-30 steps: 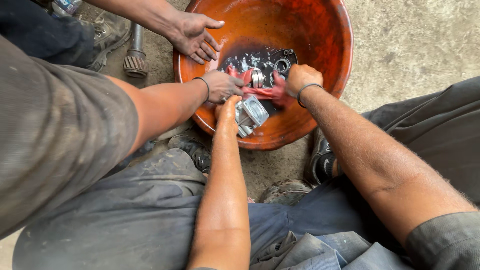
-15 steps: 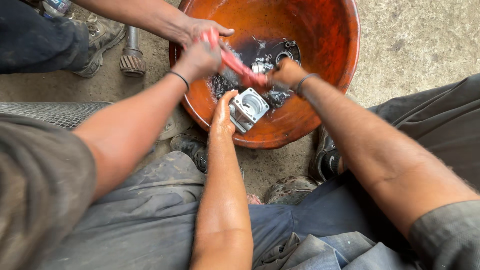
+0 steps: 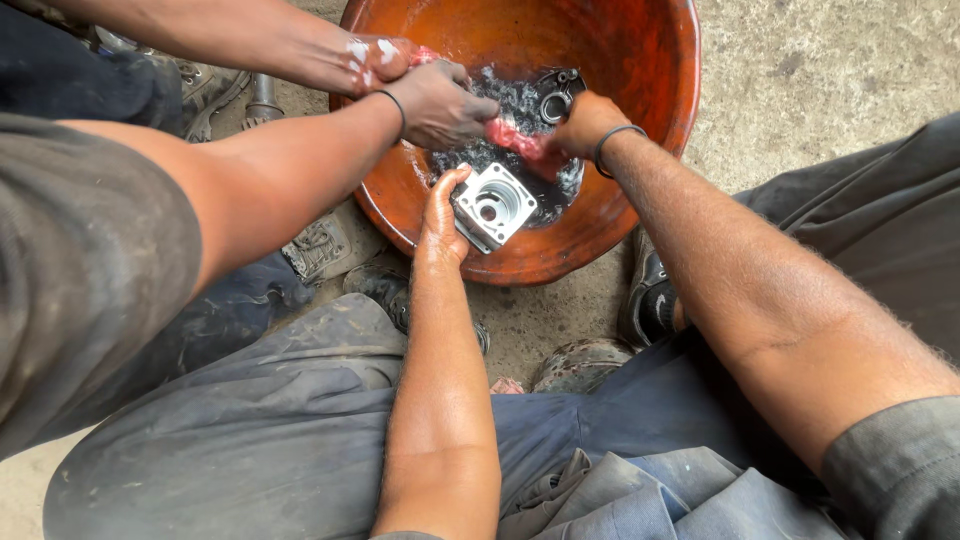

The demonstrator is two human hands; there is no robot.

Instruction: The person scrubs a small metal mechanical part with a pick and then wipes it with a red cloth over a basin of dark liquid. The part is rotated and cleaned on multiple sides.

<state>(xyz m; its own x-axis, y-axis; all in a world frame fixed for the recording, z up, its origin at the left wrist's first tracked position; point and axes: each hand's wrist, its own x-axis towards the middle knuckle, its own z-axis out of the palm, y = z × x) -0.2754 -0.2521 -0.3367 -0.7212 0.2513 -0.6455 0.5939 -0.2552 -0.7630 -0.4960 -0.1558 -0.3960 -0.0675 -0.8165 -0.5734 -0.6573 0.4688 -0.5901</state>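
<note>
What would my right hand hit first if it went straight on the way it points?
The right hand points up-left across the basin and grips the red rag. Past the rag, it would likely meet the left hand on the rag's other end, though depth is unclear.

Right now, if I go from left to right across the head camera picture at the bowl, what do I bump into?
Dusty shoe → left hand → red cloth, gripped by both hands → right hand → right rim of the orange bowl.
</note>
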